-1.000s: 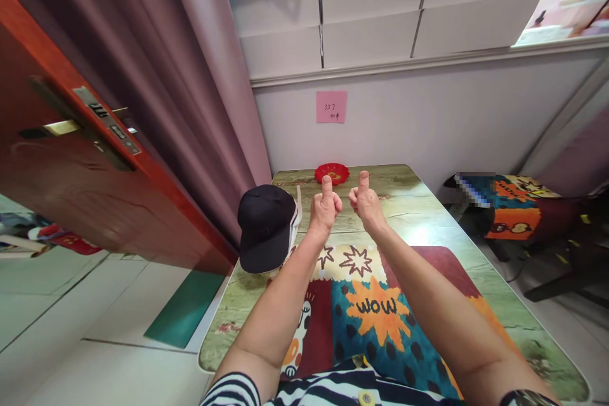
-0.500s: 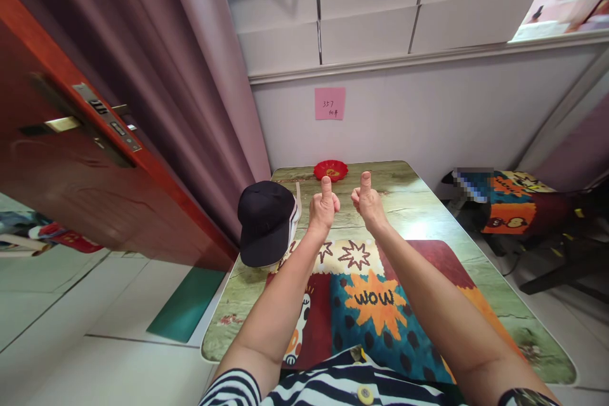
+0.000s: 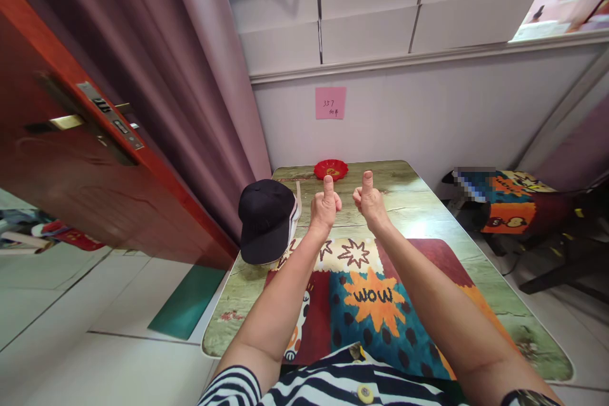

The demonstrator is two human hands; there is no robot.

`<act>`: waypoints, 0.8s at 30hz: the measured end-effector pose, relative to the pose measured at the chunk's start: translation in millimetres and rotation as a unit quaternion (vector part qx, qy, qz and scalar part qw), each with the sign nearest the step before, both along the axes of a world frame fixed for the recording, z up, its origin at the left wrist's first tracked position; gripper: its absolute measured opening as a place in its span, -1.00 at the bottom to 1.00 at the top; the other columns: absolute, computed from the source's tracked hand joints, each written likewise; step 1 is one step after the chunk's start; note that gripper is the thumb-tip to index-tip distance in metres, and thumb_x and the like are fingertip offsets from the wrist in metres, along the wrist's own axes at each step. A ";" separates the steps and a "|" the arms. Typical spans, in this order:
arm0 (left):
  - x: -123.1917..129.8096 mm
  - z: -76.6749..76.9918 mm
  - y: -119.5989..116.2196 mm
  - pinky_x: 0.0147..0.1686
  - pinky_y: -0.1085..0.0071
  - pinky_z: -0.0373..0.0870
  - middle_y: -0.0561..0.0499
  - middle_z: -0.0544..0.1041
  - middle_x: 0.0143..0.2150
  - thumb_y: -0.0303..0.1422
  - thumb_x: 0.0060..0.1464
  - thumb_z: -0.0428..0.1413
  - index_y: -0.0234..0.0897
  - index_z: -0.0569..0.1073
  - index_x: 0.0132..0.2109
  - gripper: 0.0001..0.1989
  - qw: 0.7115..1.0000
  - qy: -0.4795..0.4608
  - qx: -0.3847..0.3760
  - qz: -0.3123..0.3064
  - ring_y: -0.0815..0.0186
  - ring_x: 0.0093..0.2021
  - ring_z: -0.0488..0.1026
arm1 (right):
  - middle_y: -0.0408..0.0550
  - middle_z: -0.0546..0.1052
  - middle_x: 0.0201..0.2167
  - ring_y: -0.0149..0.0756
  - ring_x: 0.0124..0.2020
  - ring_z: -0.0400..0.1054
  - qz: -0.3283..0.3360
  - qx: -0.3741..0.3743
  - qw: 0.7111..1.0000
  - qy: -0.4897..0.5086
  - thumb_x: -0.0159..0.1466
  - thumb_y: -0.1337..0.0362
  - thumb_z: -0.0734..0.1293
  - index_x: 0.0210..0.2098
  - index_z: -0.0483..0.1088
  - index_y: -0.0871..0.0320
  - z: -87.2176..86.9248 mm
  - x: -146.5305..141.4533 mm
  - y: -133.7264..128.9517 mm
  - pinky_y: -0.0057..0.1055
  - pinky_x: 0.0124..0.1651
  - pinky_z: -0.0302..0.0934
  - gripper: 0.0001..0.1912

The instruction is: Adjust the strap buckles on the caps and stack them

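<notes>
Both my hands are raised side by side above the wood-patterned table (image 3: 394, 193), thumbs pointing up and the other fingers curled in. My left hand (image 3: 325, 206) is a fist with nothing visible in it, between the dark cap and my right hand. My right hand (image 3: 370, 202) is likewise closed, with nothing showing in its grip. The two hands do not touch. Just beyond my left thumb lies a red scalloped dish (image 3: 331, 169). A dark cap (image 3: 266, 219) rests at the table's left edge. Under my forearms spreads a colourful mat (image 3: 375, 304) reading "WOW".
A pink note (image 3: 330, 103) is stuck on the wall behind the table. To the left are a purple curtain (image 3: 204, 63) and a red-brown door (image 3: 95, 171) with a metal handle. A stool with a patterned cover (image 3: 511, 216) stands at the right.
</notes>
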State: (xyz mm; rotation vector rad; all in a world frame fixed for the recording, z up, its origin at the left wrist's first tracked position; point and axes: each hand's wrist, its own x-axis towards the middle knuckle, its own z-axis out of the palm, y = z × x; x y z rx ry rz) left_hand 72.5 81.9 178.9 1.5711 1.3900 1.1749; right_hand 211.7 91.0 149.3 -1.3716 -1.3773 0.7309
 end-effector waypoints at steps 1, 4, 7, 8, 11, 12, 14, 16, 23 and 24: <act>0.0 -1.7 0.6 -0.42 0.40 0.29 0.02 0.27 -0.73 0.25 0.23 -0.43 -0.21 0.28 -0.70 -0.15 1.000 0.001 0.003 -0.002 0.35 -0.58 0.34 | -0.15 0.21 -0.73 -0.37 -0.68 0.08 -0.006 -0.002 1.000 0.017 0.23 -0.49 -0.22 -0.64 0.07 0.03 0.3 -0.2 -0.3 -0.37 -0.59 -0.04 -0.20; -2.5 -15.1 -1.7 -0.41 0.42 0.31 0.04 0.33 -0.69 0.21 0.27 -0.34 -0.22 0.34 -0.64 -0.21 1.000 0.022 0.011 -0.020 0.35 -0.57 0.36 | -0.16 0.28 -0.71 -0.36 -0.65 0.17 -0.015 -0.010 0.997 0.076 0.27 -0.46 -0.05 -0.60 0.17 0.05 -5.3 0.1 -5.6 -0.40 -0.57 0.08 -0.24; -11.6 -47.8 -15.1 -0.34 0.40 0.38 0.04 0.45 -0.58 0.10 0.28 -0.13 -0.25 0.45 -0.51 -0.37 0.994 0.100 0.025 -0.038 0.32 -0.48 0.43 | -0.11 0.48 -0.55 -0.32 -0.56 0.33 -0.023 -0.020 0.994 0.102 0.23 -0.39 0.20 -0.42 0.35 0.09 -31.5 6.4 -17.5 -0.40 -0.50 0.24 -0.36; -16.3 -63.2 -22.4 -0.28 0.38 0.41 0.03 0.52 -0.51 0.04 0.26 -0.04 -0.26 0.49 -0.45 -0.47 0.989 0.138 0.031 -0.042 0.30 -0.41 0.48 | -0.07 0.54 -0.46 -0.29 -0.51 0.39 -0.033 -0.032 0.994 0.099 0.20 -0.36 0.26 -0.34 0.38 0.10 -45.4 10.4 -22.3 -0.40 -0.49 0.28 -0.39; -32.7 -115.4 -48.9 0.02 0.23 0.45 -0.13 0.63 -0.10 -0.19 0.15 0.14 -0.29 0.57 -0.10 -0.71 0.965 0.249 0.055 -0.060 0.14 -0.06 0.55 | 0.03 0.61 -0.31 -0.25 -0.47 0.46 -0.044 -0.077 0.994 0.065 0.19 -0.30 0.29 -0.31 0.42 0.13 -94.3 25.5 -35.8 -0.37 -0.47 0.30 -0.42; -38.2 -132.2 -57.7 0.13 0.16 0.41 -0.19 0.59 0.06 -0.23 0.13 0.17 -0.30 0.54 0.04 -0.63 0.956 0.278 0.061 -0.068 0.08 0.09 0.51 | 0.03 0.61 -0.34 -0.24 -0.47 0.46 -0.046 -0.084 0.995 0.042 0.22 -0.27 0.27 -0.35 0.43 0.14 -110.3 30.5 -39.4 -0.36 -0.44 0.30 -0.44; -47.3 -160.7 -72.1 0.30 0.03 0.27 -0.26 0.42 0.30 -0.25 0.12 0.20 -0.31 0.44 0.22 -0.46 0.940 0.328 0.066 -0.074 -0.01 0.31 0.35 | -0.01 0.59 -0.46 -0.21 -0.48 0.46 -0.065 -0.086 0.994 0.002 0.24 -0.22 0.26 -0.41 0.44 0.14 -137.6 38.6 -44.8 -0.34 -0.39 0.29 -0.48; -52.9 -180.3 -80.7 0.39 -0.06 0.12 -0.26 0.31 0.39 -0.24 0.17 0.16 -0.30 0.38 0.29 -0.43 0.925 0.363 0.074 -0.080 -0.03 0.42 0.20 | -0.04 0.57 -0.54 -0.18 -0.49 0.46 -0.082 -0.077 0.993 -0.035 0.25 -0.19 0.25 -0.42 0.45 0.12 -156.8 43.2 -47.4 -0.33 -0.35 0.26 -0.50; -54.2 -199.5 -84.5 0.36 -0.01 0.21 -0.22 0.42 0.30 -0.18 0.16 0.19 -0.25 0.41 0.25 -0.45 0.921 0.358 0.143 -0.058 0.02 0.35 0.31 | -0.06 0.63 -0.48 -0.14 -0.44 0.51 -0.060 -0.068 0.991 -0.098 0.29 -0.17 0.22 -0.36 0.49 0.07 -175.2 47.9 -47.8 -0.35 -0.34 0.23 -0.53; -55.1 -194.9 -82.8 0.35 0.02 0.24 -0.22 0.45 0.28 -0.16 0.15 0.20 -0.25 0.40 0.26 -0.43 0.921 0.348 0.167 -0.046 0.03 0.32 0.34 | -0.06 0.63 -0.48 -0.14 -0.44 0.51 -0.058 -0.070 0.991 -0.099 0.29 -0.17 0.22 -0.36 0.49 0.07 -174.7 48.5 -48.1 -0.35 -0.33 0.23 -0.53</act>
